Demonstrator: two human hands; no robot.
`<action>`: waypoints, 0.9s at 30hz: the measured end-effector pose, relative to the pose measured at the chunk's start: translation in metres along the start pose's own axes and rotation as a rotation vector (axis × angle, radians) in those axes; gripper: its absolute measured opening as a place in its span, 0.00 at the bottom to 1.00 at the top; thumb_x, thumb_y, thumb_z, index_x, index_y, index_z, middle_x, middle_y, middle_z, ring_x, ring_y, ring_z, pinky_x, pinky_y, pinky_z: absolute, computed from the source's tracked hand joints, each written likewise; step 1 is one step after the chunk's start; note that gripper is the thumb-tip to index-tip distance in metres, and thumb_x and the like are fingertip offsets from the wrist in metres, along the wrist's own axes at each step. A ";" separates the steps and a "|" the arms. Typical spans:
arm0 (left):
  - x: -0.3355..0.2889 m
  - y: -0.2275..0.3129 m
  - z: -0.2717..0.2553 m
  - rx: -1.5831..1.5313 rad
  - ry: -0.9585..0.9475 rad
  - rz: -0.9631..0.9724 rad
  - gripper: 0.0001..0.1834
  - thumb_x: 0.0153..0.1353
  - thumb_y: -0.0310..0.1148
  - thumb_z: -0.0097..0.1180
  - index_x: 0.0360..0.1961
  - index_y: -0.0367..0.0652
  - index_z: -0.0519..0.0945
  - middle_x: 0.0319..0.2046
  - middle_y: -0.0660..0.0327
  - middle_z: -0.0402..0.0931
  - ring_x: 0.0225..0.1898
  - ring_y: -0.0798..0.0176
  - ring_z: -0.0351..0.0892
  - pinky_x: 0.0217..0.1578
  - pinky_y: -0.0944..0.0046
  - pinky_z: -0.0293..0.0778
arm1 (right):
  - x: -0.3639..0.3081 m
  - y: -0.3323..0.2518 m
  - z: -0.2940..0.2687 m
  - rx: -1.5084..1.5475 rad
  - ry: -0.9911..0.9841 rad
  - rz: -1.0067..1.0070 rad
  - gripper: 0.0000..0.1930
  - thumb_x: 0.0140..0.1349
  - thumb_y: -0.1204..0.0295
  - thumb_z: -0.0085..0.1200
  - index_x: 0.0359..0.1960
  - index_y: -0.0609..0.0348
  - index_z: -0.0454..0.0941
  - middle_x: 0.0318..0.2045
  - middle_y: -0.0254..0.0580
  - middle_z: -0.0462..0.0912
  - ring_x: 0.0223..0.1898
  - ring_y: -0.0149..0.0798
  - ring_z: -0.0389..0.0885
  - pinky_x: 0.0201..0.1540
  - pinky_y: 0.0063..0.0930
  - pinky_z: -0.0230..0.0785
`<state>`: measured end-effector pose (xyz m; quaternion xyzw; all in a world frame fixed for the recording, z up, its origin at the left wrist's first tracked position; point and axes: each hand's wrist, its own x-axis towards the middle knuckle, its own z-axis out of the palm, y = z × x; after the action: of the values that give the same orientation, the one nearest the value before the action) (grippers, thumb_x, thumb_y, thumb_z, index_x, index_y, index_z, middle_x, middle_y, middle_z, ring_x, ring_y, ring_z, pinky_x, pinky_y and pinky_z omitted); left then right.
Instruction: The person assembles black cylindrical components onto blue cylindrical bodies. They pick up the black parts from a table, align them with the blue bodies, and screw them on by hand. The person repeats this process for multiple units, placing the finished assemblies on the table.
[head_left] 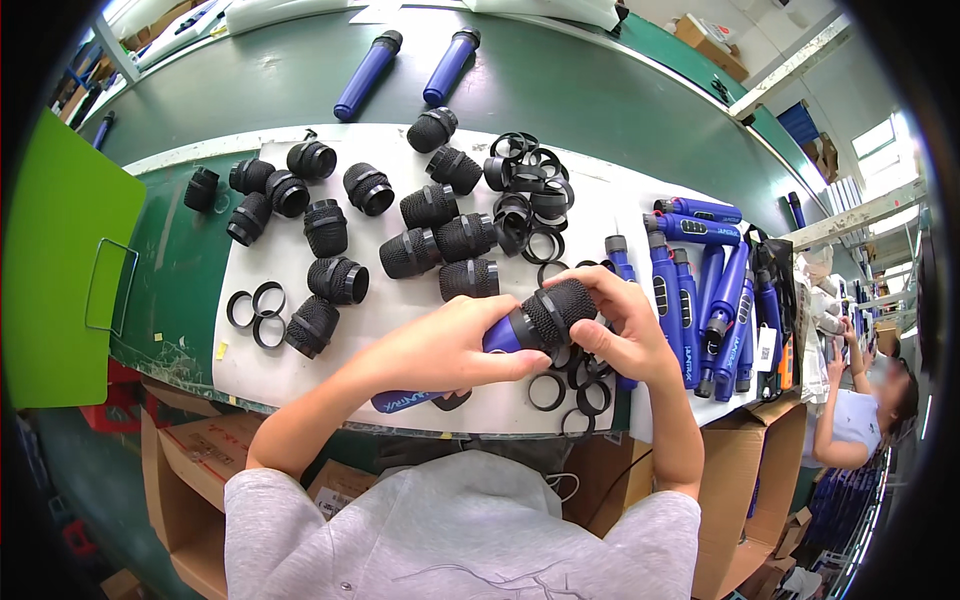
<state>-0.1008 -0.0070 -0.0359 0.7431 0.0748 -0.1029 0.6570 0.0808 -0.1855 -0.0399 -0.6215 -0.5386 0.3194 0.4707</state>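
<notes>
A blue microphone (503, 337) with a black mesh head lies slanted between my hands above the white sheet (390, 240). My left hand (445, 345) is closed round its blue body, whose lower end sticks out below the palm. At the mesh end, my right hand (630, 325) curls its fingers and thumb about the head. Several loose black mesh heads (428, 206) are scattered on the sheet beyond my left hand. Black rings (545, 392) lie under and beside my right hand, and more rings (548, 200) are heaped farther back.
Blue microphone bodies (690, 300) are piled at the right. Two finished-looking blue microphones (368, 77) lie at the back of the green table (260, 85). A bright green panel (60, 270) stands at the left. Cardboard boxes (745, 490) sit below the near edge. Another person (845, 415) works at far right.
</notes>
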 end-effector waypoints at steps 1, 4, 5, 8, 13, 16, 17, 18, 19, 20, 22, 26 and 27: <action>0.000 -0.001 0.000 -0.007 -0.005 0.005 0.27 0.62 0.51 0.64 0.42 0.34 0.77 0.19 0.60 0.76 0.18 0.66 0.78 0.20 0.63 0.73 | 0.001 0.003 0.003 0.046 0.022 -0.028 0.26 0.65 0.58 0.64 0.54 0.67 0.76 0.39 0.43 0.83 0.38 0.32 0.83 0.44 0.26 0.75; 0.000 -0.001 -0.001 -0.045 -0.024 0.005 0.26 0.63 0.51 0.64 0.41 0.35 0.77 0.18 0.61 0.75 0.17 0.68 0.77 0.20 0.64 0.72 | 0.001 0.000 0.004 0.082 0.026 -0.053 0.25 0.65 0.61 0.64 0.57 0.66 0.74 0.42 0.44 0.83 0.41 0.35 0.84 0.47 0.28 0.75; 0.000 0.001 -0.001 -0.069 -0.033 -0.007 0.25 0.63 0.51 0.63 0.40 0.35 0.77 0.18 0.62 0.75 0.17 0.68 0.76 0.19 0.64 0.72 | 0.001 -0.002 0.003 0.076 0.016 -0.051 0.26 0.66 0.62 0.63 0.58 0.66 0.73 0.43 0.45 0.83 0.43 0.36 0.84 0.49 0.29 0.75; 0.001 0.000 -0.003 -0.122 -0.070 -0.004 0.23 0.65 0.49 0.62 0.39 0.37 0.76 0.18 0.64 0.74 0.16 0.70 0.75 0.17 0.65 0.71 | -0.002 -0.008 -0.003 -0.033 -0.025 -0.022 0.25 0.67 0.63 0.60 0.60 0.67 0.72 0.46 0.46 0.82 0.48 0.37 0.83 0.55 0.31 0.73; 0.001 -0.002 -0.005 -0.315 -0.107 -0.031 0.20 0.66 0.47 0.61 0.39 0.39 0.76 0.19 0.66 0.73 0.13 0.72 0.73 0.13 0.68 0.69 | -0.002 -0.013 -0.010 0.121 0.012 -0.043 0.27 0.67 0.64 0.58 0.63 0.67 0.69 0.49 0.47 0.81 0.51 0.37 0.81 0.60 0.33 0.69; -0.001 0.003 -0.003 -0.271 -0.134 -0.060 0.20 0.66 0.47 0.61 0.39 0.38 0.76 0.19 0.65 0.73 0.13 0.72 0.73 0.13 0.68 0.70 | 0.001 -0.011 -0.012 0.042 -0.021 -0.064 0.28 0.65 0.62 0.60 0.62 0.65 0.72 0.46 0.48 0.82 0.47 0.38 0.82 0.55 0.32 0.72; 0.000 0.003 -0.002 -0.262 -0.146 -0.072 0.19 0.66 0.46 0.61 0.40 0.38 0.76 0.19 0.65 0.73 0.13 0.72 0.73 0.13 0.68 0.69 | 0.002 -0.010 -0.013 -0.036 -0.063 -0.079 0.27 0.65 0.61 0.61 0.61 0.65 0.72 0.45 0.47 0.83 0.46 0.39 0.83 0.53 0.32 0.73; 0.000 0.003 -0.001 -0.257 -0.144 -0.076 0.19 0.66 0.46 0.61 0.40 0.38 0.76 0.19 0.65 0.73 0.13 0.72 0.73 0.13 0.68 0.69 | 0.002 -0.009 -0.012 -0.114 -0.104 -0.094 0.27 0.64 0.61 0.61 0.61 0.64 0.73 0.44 0.47 0.83 0.44 0.39 0.83 0.51 0.32 0.73; 0.001 0.002 0.001 -0.255 -0.144 -0.083 0.19 0.66 0.46 0.61 0.40 0.38 0.76 0.19 0.65 0.73 0.14 0.72 0.73 0.13 0.68 0.69 | 0.003 -0.004 -0.006 -0.091 -0.041 -0.145 0.26 0.63 0.60 0.63 0.59 0.63 0.75 0.41 0.47 0.84 0.40 0.40 0.84 0.46 0.33 0.74; 0.002 0.001 0.002 -0.252 -0.144 -0.089 0.19 0.66 0.46 0.61 0.41 0.38 0.76 0.19 0.65 0.73 0.14 0.72 0.73 0.13 0.68 0.69 | 0.001 -0.004 -0.006 -0.102 -0.036 -0.132 0.26 0.63 0.60 0.63 0.59 0.63 0.75 0.41 0.46 0.84 0.40 0.40 0.84 0.46 0.32 0.74; 0.003 0.002 0.002 -0.260 -0.127 -0.089 0.20 0.66 0.46 0.60 0.41 0.37 0.75 0.20 0.64 0.73 0.13 0.71 0.73 0.13 0.68 0.68 | 0.001 -0.003 -0.008 -0.125 -0.032 -0.109 0.26 0.64 0.61 0.64 0.58 0.64 0.75 0.41 0.46 0.84 0.40 0.39 0.84 0.46 0.32 0.74; 0.004 0.002 0.002 -0.232 -0.100 -0.117 0.17 0.67 0.42 0.60 0.43 0.38 0.74 0.18 0.66 0.72 0.13 0.72 0.72 0.13 0.69 0.68 | 0.002 0.001 -0.005 -0.064 -0.031 -0.106 0.25 0.64 0.61 0.64 0.58 0.64 0.75 0.40 0.45 0.84 0.38 0.38 0.83 0.43 0.31 0.74; 0.004 0.004 0.002 -0.227 -0.096 -0.124 0.15 0.67 0.40 0.60 0.43 0.39 0.73 0.17 0.67 0.72 0.13 0.72 0.72 0.13 0.69 0.67 | 0.002 0.000 -0.005 -0.068 -0.048 -0.073 0.26 0.65 0.59 0.63 0.58 0.65 0.74 0.41 0.45 0.83 0.40 0.37 0.83 0.46 0.30 0.74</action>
<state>-0.0963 -0.0097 -0.0333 0.6522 0.1003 -0.1698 0.7320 0.0860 -0.1849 -0.0375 -0.6092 -0.5827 0.2985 0.4476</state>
